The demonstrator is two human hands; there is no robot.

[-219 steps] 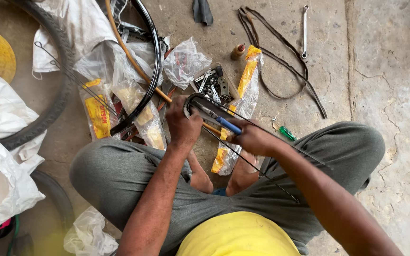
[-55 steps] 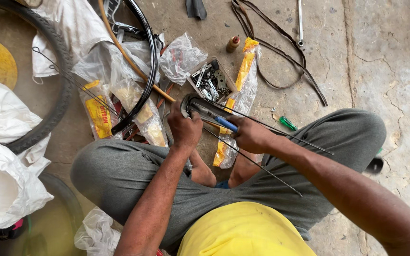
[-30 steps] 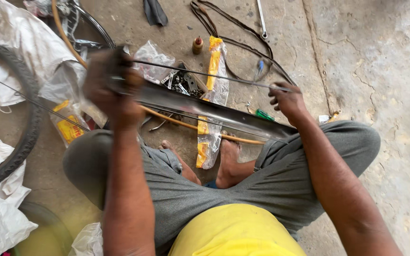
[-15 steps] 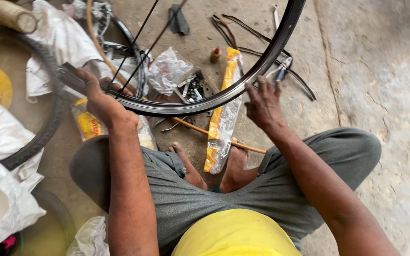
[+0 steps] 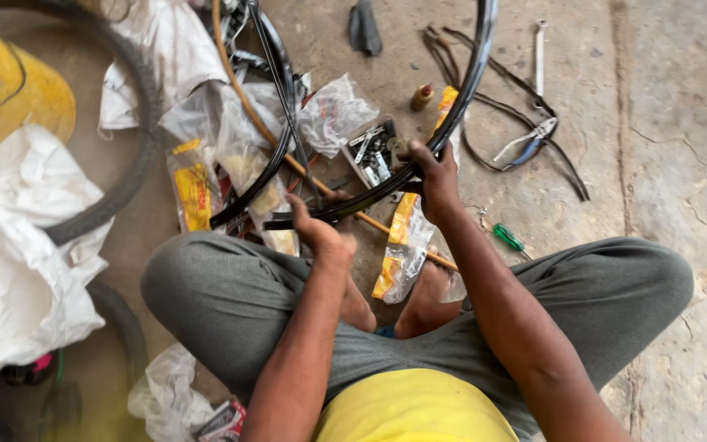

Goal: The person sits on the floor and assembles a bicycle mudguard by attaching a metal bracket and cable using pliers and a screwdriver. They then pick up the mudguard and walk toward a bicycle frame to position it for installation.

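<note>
The light is soft daylight, even and rather bright, with no hard shadows on the concrete floor [image 5: 664,147]. The white plastic bags [image 5: 18,270] at the left look slightly overexposed. The black wheel rim [image 5: 452,123] has a thin shine. The left edge and lower left corner are blurred and stretched; the centre is quite sharp

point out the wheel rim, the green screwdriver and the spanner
wheel rim [image 5: 464,98], head view, right side of the black hoop
green screwdriver [image 5: 507,237], head view, its green handle
spanner [image 5: 539,49], head view, middle of its shaft
</note>
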